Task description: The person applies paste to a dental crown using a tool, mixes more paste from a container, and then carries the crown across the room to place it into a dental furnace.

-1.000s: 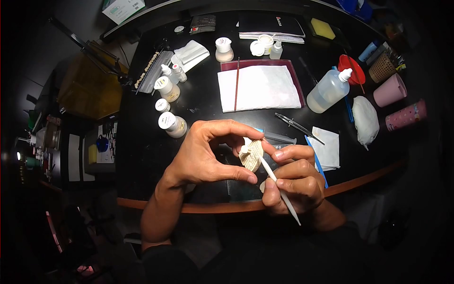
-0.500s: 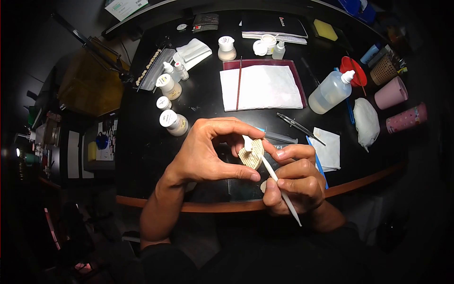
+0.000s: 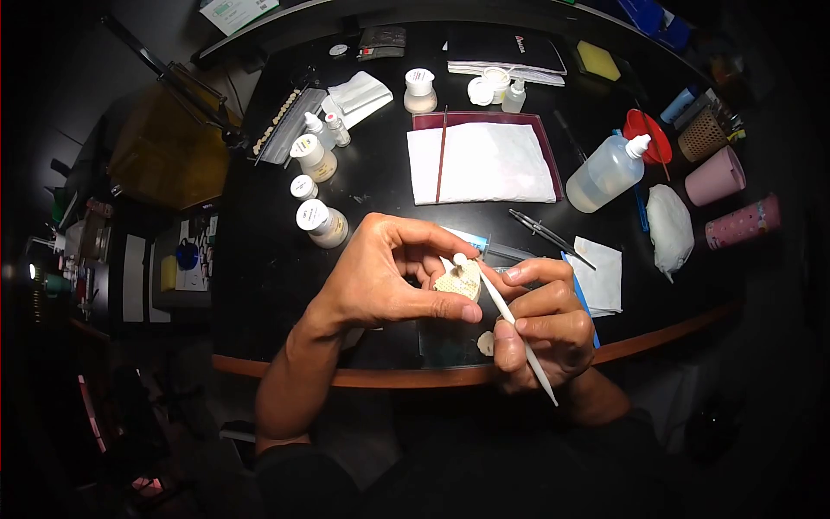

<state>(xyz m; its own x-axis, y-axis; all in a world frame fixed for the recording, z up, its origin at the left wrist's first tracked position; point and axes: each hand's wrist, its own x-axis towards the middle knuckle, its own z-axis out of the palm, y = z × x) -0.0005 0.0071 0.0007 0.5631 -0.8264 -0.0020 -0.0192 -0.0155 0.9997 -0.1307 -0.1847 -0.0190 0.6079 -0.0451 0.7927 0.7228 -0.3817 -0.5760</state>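
My left hand [image 3: 389, 272] grips a small cream honeycomb firing tray [image 3: 456, 284] by its edges, between thumb and fingers. A pale peg-like piece [image 3: 460, 261] stands up from the tray's top; what it carries is too small to tell. In my right hand [image 3: 549, 329] is a slim white stick tool [image 3: 530, 352], tapered at both ends and pinched between thumb and fingers. Its upper tip is at the tray's right edge; whether it touches cannot be told. A small round beige piece [image 3: 486, 344] lies on the table below the tray.
White-capped powder jars [image 3: 322, 222] stand at left. A white tissue pad [image 3: 484, 160] with a thin brush [image 3: 443, 156] lies ahead. Tweezers [image 3: 549, 235], a liquid bottle [image 3: 605, 173] and a folded tissue [image 3: 598, 277] are at right. The wooden table edge [image 3: 406, 378] runs below my hands.
The firing tray has turned in my left hand, so its holed face and the peg show at a different angle. My right hand and the stick tool have shifted slightly right.
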